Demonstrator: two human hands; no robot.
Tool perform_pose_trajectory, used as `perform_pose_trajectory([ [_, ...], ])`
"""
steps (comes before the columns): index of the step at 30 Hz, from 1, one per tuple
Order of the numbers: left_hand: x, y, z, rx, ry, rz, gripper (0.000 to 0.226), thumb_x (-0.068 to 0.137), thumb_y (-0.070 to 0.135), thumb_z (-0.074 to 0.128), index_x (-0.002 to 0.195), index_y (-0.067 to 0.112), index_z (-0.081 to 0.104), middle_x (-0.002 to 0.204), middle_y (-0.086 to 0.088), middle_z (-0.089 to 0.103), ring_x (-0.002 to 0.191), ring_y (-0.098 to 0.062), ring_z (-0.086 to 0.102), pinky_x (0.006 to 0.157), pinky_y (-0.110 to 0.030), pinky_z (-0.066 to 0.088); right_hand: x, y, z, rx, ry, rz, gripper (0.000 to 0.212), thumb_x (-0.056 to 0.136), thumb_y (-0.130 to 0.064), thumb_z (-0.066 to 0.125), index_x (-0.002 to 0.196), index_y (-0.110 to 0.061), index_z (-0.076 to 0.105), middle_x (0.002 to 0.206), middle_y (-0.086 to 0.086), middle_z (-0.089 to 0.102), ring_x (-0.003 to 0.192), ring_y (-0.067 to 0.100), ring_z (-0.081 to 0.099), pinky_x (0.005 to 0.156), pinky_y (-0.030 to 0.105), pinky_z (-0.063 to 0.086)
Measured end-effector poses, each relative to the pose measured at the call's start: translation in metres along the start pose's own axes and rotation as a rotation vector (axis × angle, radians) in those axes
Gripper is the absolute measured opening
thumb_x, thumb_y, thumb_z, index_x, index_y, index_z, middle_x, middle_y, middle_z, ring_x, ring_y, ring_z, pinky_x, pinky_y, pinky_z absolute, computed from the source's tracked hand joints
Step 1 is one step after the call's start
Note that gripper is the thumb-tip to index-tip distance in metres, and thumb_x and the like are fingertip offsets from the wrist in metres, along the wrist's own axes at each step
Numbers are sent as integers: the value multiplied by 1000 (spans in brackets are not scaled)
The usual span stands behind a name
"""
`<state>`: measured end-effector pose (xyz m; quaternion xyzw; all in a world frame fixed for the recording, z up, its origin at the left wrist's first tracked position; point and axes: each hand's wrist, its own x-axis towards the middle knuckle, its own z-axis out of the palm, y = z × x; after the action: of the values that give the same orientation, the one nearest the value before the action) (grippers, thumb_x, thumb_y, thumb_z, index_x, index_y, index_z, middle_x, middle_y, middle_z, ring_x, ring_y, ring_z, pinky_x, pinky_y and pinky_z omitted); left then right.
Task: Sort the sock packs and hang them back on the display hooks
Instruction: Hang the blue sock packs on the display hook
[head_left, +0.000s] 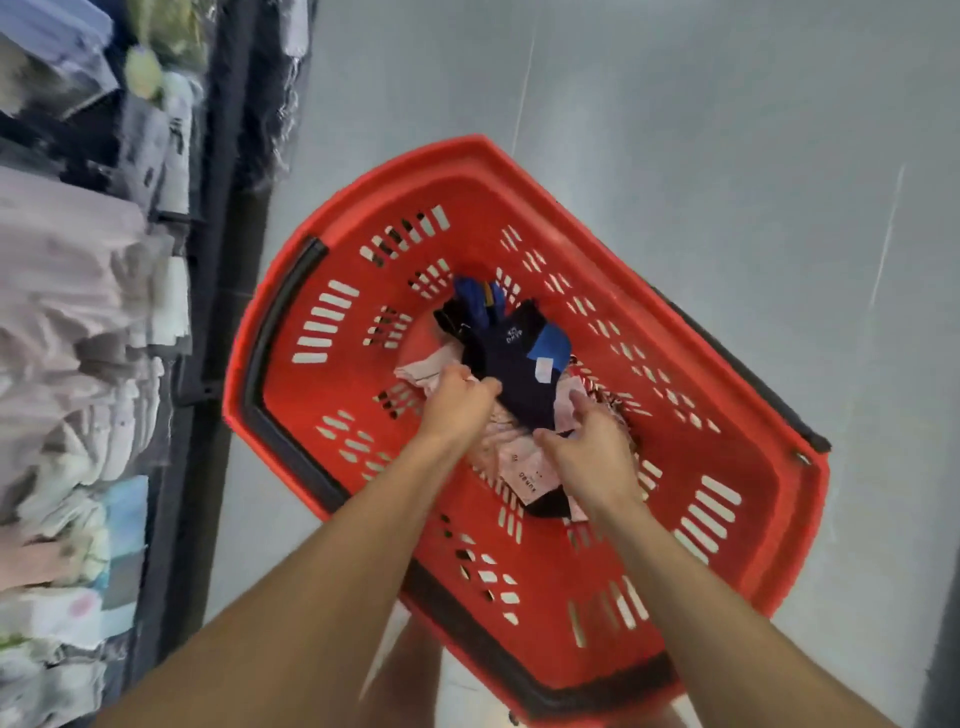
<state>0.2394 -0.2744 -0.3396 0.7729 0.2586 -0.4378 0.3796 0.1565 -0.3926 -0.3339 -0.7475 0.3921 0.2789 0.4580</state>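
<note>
— Head view has both your hands down in the red basket (519, 156), which sits on the grey floor (675, 104). Your left hand (457, 402) is curled tight at the near edge of the navy sock pack (511, 364), pinching it where it overlaps the pink packs (519, 462).

— And your right hand (595, 447) is spread, thumb and fingers apart around the navy pack's lower corner, holding nothing as far as I can see.

— I can't tell whether your left pinch has caught a pink pack as well. So lift slowly and let anything loose fall away before you clear the rim.

— I'd close the right hand on that corner first. Then the pack comes up flat instead of dangling from one edge.

— Find the hanging tab before you turn. I can't make it out from here, only a small white label on the blue panel.

— The rack (78, 312) is close on your left, crowded with pale packs and too blurred for me to pick a hook. Look at it properly once the pack is up.

— Take one colour at a time. The blue pair (475, 296) lies just beyond the navy pack, touching it; leave that one for the next reach.
</note>
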Motion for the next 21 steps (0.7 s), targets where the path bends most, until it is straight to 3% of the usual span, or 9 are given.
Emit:
perform_pose_trajectory([
  [3, 45, 5, -3, -60, 60, 22, 42, 88, 17, 51, 129, 10, 48, 118, -21, 66, 109, -43, 63, 96, -49, 51, 38, -4, 28, 77, -12, -36, 55, 76, -9, 73, 127, -16, 53, 115, 4, 66, 105, 24, 64, 83, 35, 51],
  [6, 84, 7, 0, -143, 63, 30, 46, 81, 4, 58, 126, 2, 56, 114, -16, 68, 108, -38, 64, 78, -34, 54, 66, -3, 47, 189, 51, -30, 71, 74, -10, 78, 134, -18, 43, 110, -5, 66, 100, 16, 65, 81, 27, 53],
  [8, 108, 9, 4, -257, 53, 2, 43, 83, 7, 64, 124, -1, 62, 119, -20, 68, 110, -35, 66, 86, -40, 55, 75, 1, 56, 249, 115, -69, 76, 74, -9, 78, 137, -22, 38, 96, -20, 61, 83, -6, 63, 64, 4, 44],
  [10, 126, 8, 9, -346, 27, -12, 45, 85, 21, 69, 126, 4, 64, 121, -19, 69, 110, -32, 67, 98, -45, 53, 79, 3, 62, 261, 142, -100, 80, 73, -11, 78, 139, -25, 35, 97, -23, 61, 84, -10, 62, 64, 1, 43],
  [11, 132, 8, 11, -367, 2, -12, 50, 85, 30, 71, 128, 7, 63, 122, -17, 69, 110, -31, 67, 101, -45, 51, 80, 4, 65, 240, 140, -115, 81, 72, -14, 79, 139, -26, 37, 105, -17, 63, 94, -1, 64, 73, 5, 46],
  [14, 144, 6, 15, -372, -85, -26, 63, 81, 48, 75, 131, 13, 61, 123, -11, 69, 111, -27, 67, 103, -42, 51, 85, 2, 70, 174, 115, -159, 89, 70, -23, 82, 143, -29, 32, 126, -5, 60, 117, 17, 60, 98, 39, 51],
  [17, 153, 2, 18, -398, -106, -85, 48, 89, 33, 72, 128, 8, 62, 121, -14, 69, 111, -28, 67, 99, -37, 53, 91, -2, 75, 59, 82, -153, 96, 72, -30, 78, 148, -30, 20, 115, -1, 66, 107, 25, 64, 94, 49, 50],
  [21, 146, -4, 16, -384, 36, -117, 29, 95, 20, 53, 119, 7, 64, 114, -17, 71, 104, -33, 69, 96, -46, 55, 79, -6, 82, -7, 156, -257, 74, 75, -23, 68, 140, -32, 35, 106, -4, 66, 101, 24, 63, 87, 49, 51],
])
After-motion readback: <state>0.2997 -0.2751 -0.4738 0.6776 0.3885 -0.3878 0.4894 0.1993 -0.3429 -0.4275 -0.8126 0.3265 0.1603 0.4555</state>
